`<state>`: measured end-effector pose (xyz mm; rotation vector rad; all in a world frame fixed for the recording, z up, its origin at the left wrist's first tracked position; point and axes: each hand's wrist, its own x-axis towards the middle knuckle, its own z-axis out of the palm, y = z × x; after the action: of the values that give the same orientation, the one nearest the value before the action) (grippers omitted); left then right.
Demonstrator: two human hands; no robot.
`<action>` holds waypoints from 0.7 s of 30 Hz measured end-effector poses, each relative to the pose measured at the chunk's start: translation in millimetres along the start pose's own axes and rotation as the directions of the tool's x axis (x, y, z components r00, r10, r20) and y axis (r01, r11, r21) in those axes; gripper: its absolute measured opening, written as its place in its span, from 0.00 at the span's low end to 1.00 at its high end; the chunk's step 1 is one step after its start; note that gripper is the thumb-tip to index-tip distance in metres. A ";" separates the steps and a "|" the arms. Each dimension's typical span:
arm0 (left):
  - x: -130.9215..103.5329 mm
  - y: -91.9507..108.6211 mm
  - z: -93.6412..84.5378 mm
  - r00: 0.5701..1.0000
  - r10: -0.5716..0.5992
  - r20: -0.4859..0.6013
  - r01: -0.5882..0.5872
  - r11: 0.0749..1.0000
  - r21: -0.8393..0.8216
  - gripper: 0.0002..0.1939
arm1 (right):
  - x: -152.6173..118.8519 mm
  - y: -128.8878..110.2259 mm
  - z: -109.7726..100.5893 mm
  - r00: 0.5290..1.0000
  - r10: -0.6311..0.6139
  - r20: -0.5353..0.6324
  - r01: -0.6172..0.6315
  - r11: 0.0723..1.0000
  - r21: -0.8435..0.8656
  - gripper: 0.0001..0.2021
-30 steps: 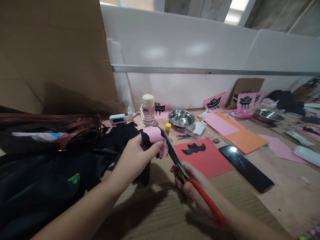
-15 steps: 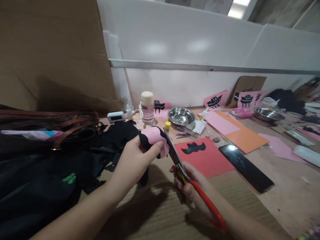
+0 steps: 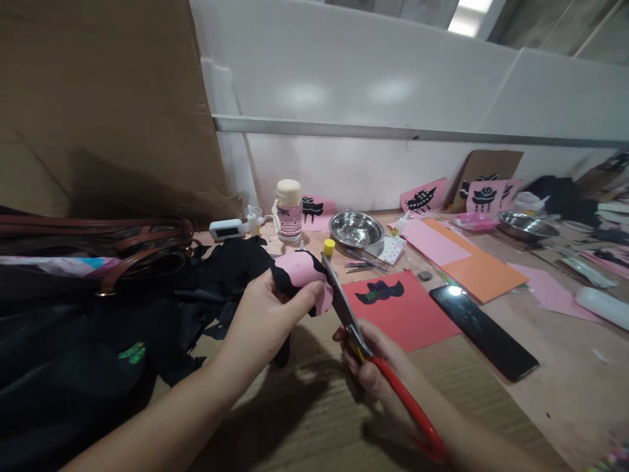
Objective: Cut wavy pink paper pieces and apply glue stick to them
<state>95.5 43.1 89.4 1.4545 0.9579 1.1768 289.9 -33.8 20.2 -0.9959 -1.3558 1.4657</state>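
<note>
Brown bag [image 3: 147,252] at far left; black cloth [image 3: 230,275] is heaped in front of it, its loose edges reaching close to the left forearm. Hazard: a sleeve-level drag of that forearm could pull cloth and scraps along. Left hand [image 3: 268,311]: pinching, thumb pressed on the face of a pink-and-black piece [image 3: 297,265]; the fingers behind it are largely hidden. The piece is raised above the wooden board [image 3: 304,426], curved rather than flat. Hazard: with only this one pinch, it could swing or crease under the blade, giving a ragged edge. The thumb lies near the blade line; a slip there could nick it.

Scissors [image 3: 352,326] point up and away along the piece's right edge; whether the blade touches it cannot be told. Right hand [image 3: 378,360]: fingers curled around the red handles. Hazard: overclosing, caused by the long blade, could bite past the black border into the pink. Further right, a red sheet [image 3: 422,321] and a phone [image 3: 484,331] lie near that hand; a wide elbow swing could nudge either.

Against the frame one second earlier: bag and cloth sit slightly further left in view, and the piece appears marginally tilted. Both grips are unchanged, and the red sheet and phone show no displacement.
</note>
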 end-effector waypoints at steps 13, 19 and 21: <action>-4.2 6.7 4.6 0.997 0.000 -0.078 0.002 1.000 0.027 0.03 | -1.0 5.9 2.7 0.998 -0.035 -0.048 0.035 0.999 -0.020 0.30; -4.8 6.9 4.2 0.998 -0.003 -0.064 0.003 1.000 -0.004 0.03 | -2.7 6.0 1.5 0.998 -0.038 -0.044 0.036 0.999 -0.035 0.29; -4.3 6.9 4.2 0.998 0.011 -0.055 -0.011 1.000 -0.002 0.03 | -2.7 5.0 1.8 0.997 -0.039 -0.059 0.037 0.998 -0.041 0.29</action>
<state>98.6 36.8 95.2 1.4337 0.9869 1.2309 288.6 -36.9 15.3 -1.0260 -1.3584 1.3749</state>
